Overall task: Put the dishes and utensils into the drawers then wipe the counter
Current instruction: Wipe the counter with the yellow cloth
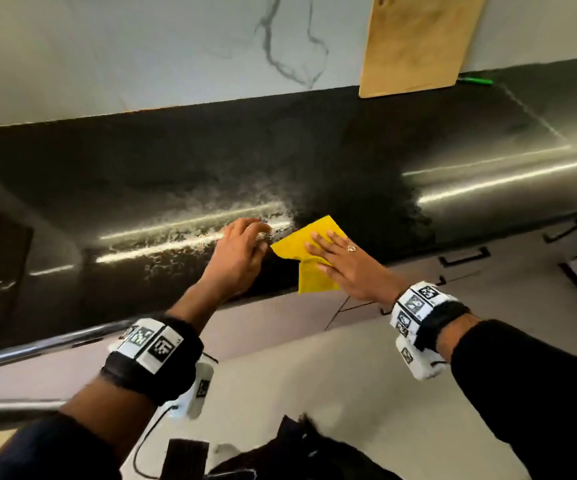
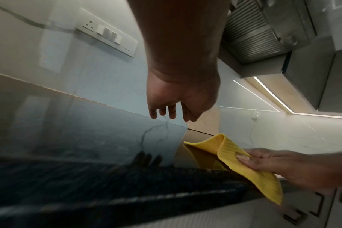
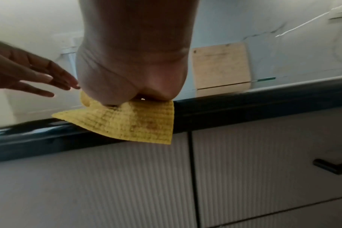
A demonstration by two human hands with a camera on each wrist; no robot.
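Leaning at upper right, a wooden board (image 1: pixel 418 43) stands clear; right hand (image 1: pixel 346 261) presses flat on the yellow cloth (image 1: pixel 311 271), left hand (image 1: pixel 238 251) hovers, fingers relaxed. Left wrist view alone shows a switch plate (image 2: pixel 107 32).

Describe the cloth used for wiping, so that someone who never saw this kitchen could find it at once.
Find the long black counter under the white marble wall, then follow its front edge to where the two hands meet. There, under the flat fingers of the right hand, lies the yellow cloth, folded, with one corner hanging over the edge. It is the only bright yellow thing there; the wooden board against the wall is pale and stiff.
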